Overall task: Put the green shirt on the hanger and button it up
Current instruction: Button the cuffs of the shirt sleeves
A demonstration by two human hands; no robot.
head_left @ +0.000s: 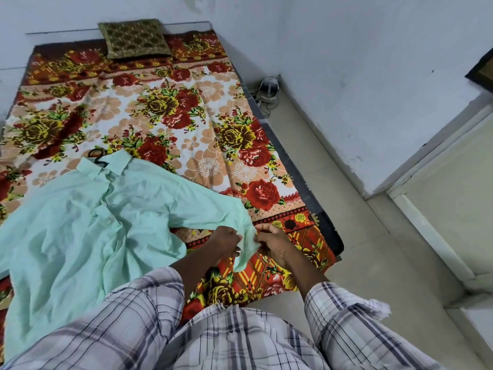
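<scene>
**Green shirt on bed, both hands at the sleeve cuff**

Head view. The green shirt (80,217) lies spread flat on a bed covered by a floral sheet (186,108), collar toward the far end and hem toward the person. The black hook of a hanger (97,156) protrudes from the collar; the rest of the hanger is hidden inside the shirt. The front placket appears closed along its upper part; lower down the cloth is rumpled and the state of the buttons cannot be told.

One sleeve extends to the right across the sheet and ends at the cuff (246,247), which sits between the two hands near the bed's near right corner. The left hand (226,243) grips the cuff from the left, fingers curled and pressed onto the cloth. The right hand (274,244) meets it from the right, thumb and fingers pinching the cuff edge. Both forearms emerge from rolled plaid sleeves (344,313).

A dark patterned cushion (134,38) rests at the far end of the bed. A white device with cables (269,88) sits on the tiled floor in the corner, just beside the bed.
</scene>
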